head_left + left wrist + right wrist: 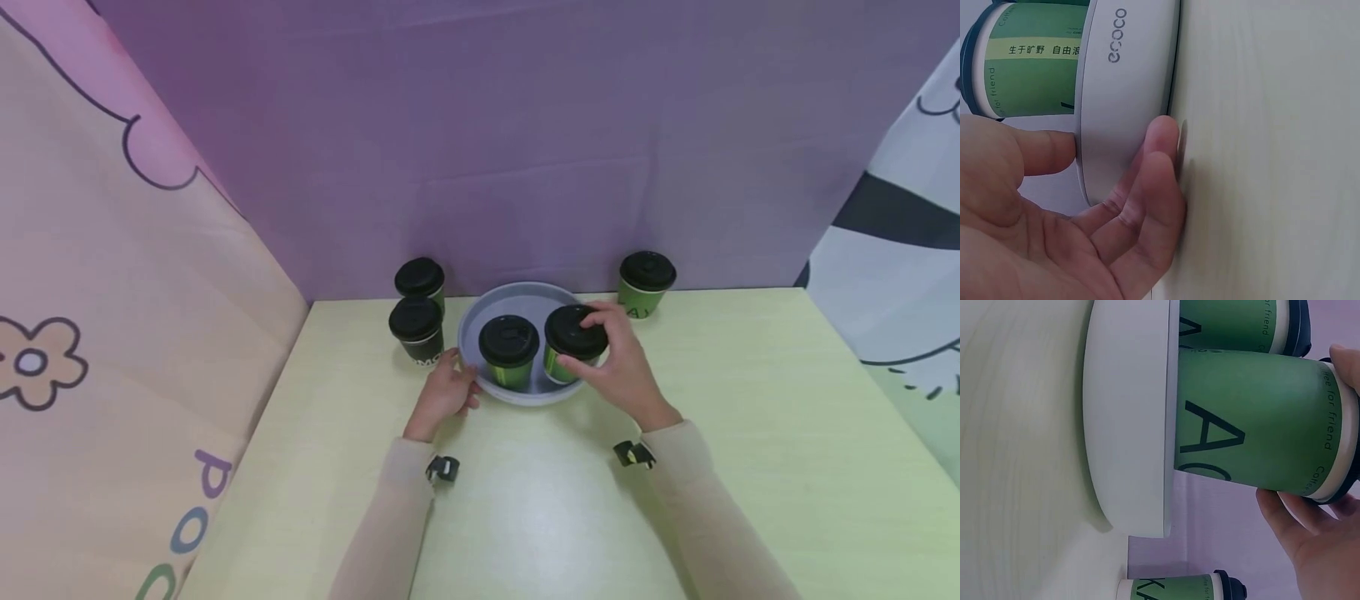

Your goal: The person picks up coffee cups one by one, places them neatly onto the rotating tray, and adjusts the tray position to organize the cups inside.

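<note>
A round grey tray (527, 400) stands on the table. My left hand (444, 393) grips its left edge. The left wrist view shows the thumb against the rim and the fingers curled around the outer wall (1125, 119). Two green paper coffee cups with black lids are on the tray. My right hand (624, 367) holds the right-hand coffee cup (572, 329), thumb and fingers around its upper part near the lid. In the right wrist view this cup (1247, 419) stands slightly tilted, its base hidden behind the tray wall. The other coffee cup (509, 342) sits untouched beside it.
Left of the tray, a dark lidded cup (417, 329) stands in front of another lidded cup (420, 277). A green lidded cup (645, 287) is at the back right, near the table's far edge. A purple cloth wall (487, 150) rises behind the table (540, 508).
</note>
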A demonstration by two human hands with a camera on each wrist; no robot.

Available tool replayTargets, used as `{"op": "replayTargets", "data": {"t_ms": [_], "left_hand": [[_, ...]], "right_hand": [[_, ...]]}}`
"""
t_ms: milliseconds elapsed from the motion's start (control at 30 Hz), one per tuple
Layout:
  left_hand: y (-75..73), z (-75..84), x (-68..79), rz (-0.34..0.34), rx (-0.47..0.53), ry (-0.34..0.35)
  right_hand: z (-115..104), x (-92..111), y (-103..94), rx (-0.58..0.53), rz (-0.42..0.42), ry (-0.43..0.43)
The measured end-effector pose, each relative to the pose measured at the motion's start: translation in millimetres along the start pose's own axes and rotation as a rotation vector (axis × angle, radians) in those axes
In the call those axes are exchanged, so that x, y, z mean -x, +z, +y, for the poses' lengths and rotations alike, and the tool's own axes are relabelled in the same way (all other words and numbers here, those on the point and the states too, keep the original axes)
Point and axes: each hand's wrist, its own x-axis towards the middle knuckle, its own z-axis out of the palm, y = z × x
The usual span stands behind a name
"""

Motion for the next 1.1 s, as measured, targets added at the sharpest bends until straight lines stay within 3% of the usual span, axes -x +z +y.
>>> {"op": "replayTargets", "data": {"t_ms": [500, 1100], "left_hand": [[0.9, -0.3, -0.7, 0.033, -0.044, 0.028], [1.3, 0.8, -0.4, 0.028, -0.030, 0.009]], "right_hand": [[-0.3, 2.0, 2.7, 0.039, -0.069, -0.011], [0.6, 2.5, 5.9, 0.067, -0.094, -0.003]]}}
